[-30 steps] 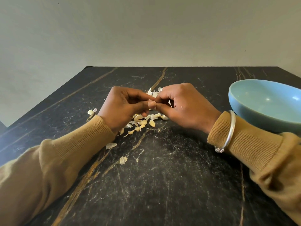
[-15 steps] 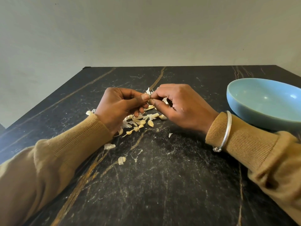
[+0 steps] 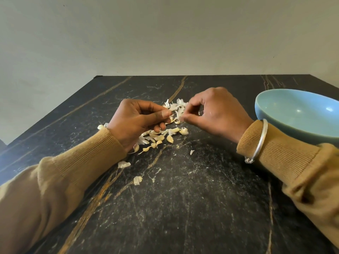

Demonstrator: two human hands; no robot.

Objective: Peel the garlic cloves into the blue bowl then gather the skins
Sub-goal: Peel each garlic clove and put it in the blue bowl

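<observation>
My left hand (image 3: 139, 121) hovers over a heap of garlic cloves (image 3: 159, 138) and pinches a small clove at its thumb tip; the clove is mostly hidden. My right hand (image 3: 216, 114), slightly blurred, pinches a strip of white skin (image 3: 178, 111) that stretches toward the left thumb. More white skins (image 3: 174, 105) lie just behind the hands. The blue bowl (image 3: 293, 110) stands at the right edge; the part of its inside in view holds nothing.
Loose skin scraps lie on the black marble table (image 3: 183, 208): one (image 3: 123, 164) by my left sleeve, one (image 3: 138, 180) nearer me, a tiny one (image 3: 191, 152) to the right. A grey wall rises behind the table's far edge.
My hands have drawn apart: the right hand moved right and up, pulling a strip of skin off the clove that the left hand holds.
</observation>
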